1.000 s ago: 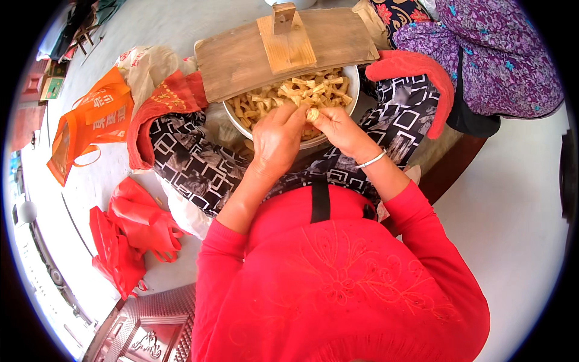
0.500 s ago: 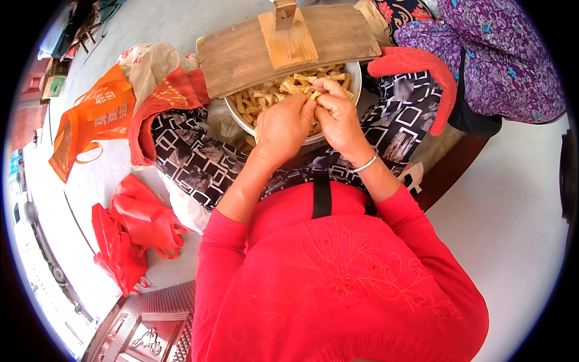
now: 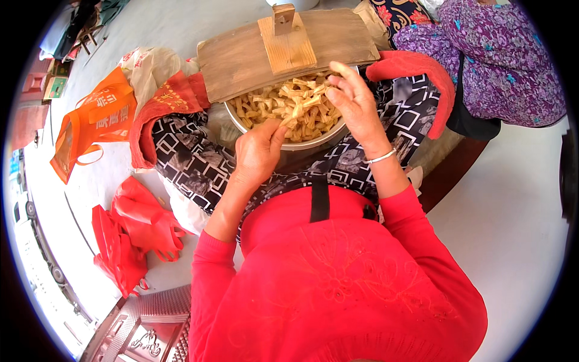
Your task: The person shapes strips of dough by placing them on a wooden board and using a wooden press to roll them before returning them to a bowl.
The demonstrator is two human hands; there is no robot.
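Observation:
A round metal basin (image 3: 314, 143) rests between my knees, full of pale yellow-brown, knobbly strips (image 3: 313, 99). At the near left rim, my left hand (image 3: 258, 152) is closed in a pinch, with thumb and fingertips on the end of one yellowish strip (image 3: 294, 116) that lies over the heap. My right hand (image 3: 357, 111) hovers above the basin's right side, fingers bent and apart, with nothing visible in it. A silvery bangle (image 3: 380, 157) circles the right wrist. Across the far part of the basin lies a wooden board (image 3: 232, 66) with an upright block, hiding the contents beneath.
Red padded cloths (image 3: 145, 136) flank the basin over my patterned trousers. To the left are an orange bag (image 3: 99, 117), a pale plastic bag (image 3: 154, 63) and red bags (image 3: 139, 217). Another person's purple flowered clothing (image 3: 506, 66) is at the upper right.
My hands have parted from their joined position over the basin. The left moved down and left toward the near rim; the right shifted right, and its fingers spread.

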